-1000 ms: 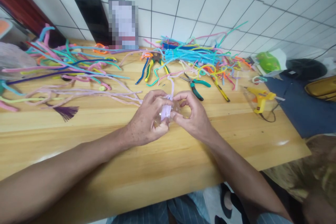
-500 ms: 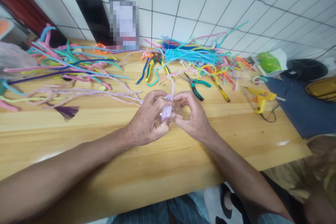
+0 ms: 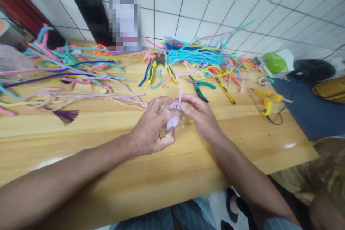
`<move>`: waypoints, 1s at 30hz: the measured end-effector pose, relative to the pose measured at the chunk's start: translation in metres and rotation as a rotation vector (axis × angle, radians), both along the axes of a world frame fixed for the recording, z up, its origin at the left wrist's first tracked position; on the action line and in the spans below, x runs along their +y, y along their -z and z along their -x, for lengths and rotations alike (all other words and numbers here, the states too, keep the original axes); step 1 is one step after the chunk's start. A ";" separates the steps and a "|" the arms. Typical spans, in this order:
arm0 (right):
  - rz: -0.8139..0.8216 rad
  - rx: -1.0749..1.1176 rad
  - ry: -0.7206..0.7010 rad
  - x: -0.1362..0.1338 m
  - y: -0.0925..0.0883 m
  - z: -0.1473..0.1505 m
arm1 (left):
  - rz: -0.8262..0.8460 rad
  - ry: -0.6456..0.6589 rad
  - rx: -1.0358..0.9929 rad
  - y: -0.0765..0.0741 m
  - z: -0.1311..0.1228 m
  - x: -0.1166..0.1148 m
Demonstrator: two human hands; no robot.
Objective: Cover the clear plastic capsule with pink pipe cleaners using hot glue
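Lilac pipe cleaner [image 3: 180, 88] is wrapped in rows around a clear plastic piece [image 3: 181, 121], and its free end bends up and away toward the back. My left hand [image 3: 149, 125] grips the wrapped piece from the left, thumb below and fingers above. At the right side, my right hand [image 3: 201, 115] has thumb and forefinger closed on the pipe cleaner where it leaves the wrapping. Fingers cover much of the plastic piece, so its full shape is hidden.
Long-nosed pliers [image 3: 199, 88], yellow-green pliers [image 3: 161, 66] and a yellow cutter knife [image 3: 226, 91] lie beyond my hands. Loose pipe cleaners [image 3: 88, 66] and a blue bundle [image 3: 194, 56] line the wall. A yellow glue gun [image 3: 267, 101] lies right; a seated person [image 3: 309, 161] is beside the table.
My right thumb has moved up from the plastic piece's lower edge to the pipe cleaner. The free end now stands further right, and the wrapped piece has tilted slightly.
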State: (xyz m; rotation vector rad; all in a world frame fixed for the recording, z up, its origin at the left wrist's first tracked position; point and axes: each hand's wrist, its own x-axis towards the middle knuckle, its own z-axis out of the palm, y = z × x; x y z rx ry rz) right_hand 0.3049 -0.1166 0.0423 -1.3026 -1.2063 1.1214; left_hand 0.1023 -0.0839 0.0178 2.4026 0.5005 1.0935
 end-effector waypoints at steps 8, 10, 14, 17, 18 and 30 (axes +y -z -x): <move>0.078 0.150 0.029 -0.002 0.001 0.007 | -0.055 -0.010 0.017 0.004 0.001 -0.003; 0.091 0.182 0.046 -0.001 0.002 0.008 | -0.071 -0.005 0.012 0.004 0.002 -0.003; 0.087 0.207 0.039 0.000 0.003 0.008 | -0.094 0.006 -0.006 0.003 0.002 -0.003; 0.079 0.184 0.031 -0.001 0.002 0.008 | -0.085 0.007 -0.006 0.004 0.002 -0.003; 0.076 0.175 0.031 -0.001 0.002 0.007 | -0.079 0.006 -0.005 0.005 0.002 -0.003; 0.080 0.114 0.004 0.002 0.000 0.004 | -0.091 0.033 0.012 0.003 0.003 0.001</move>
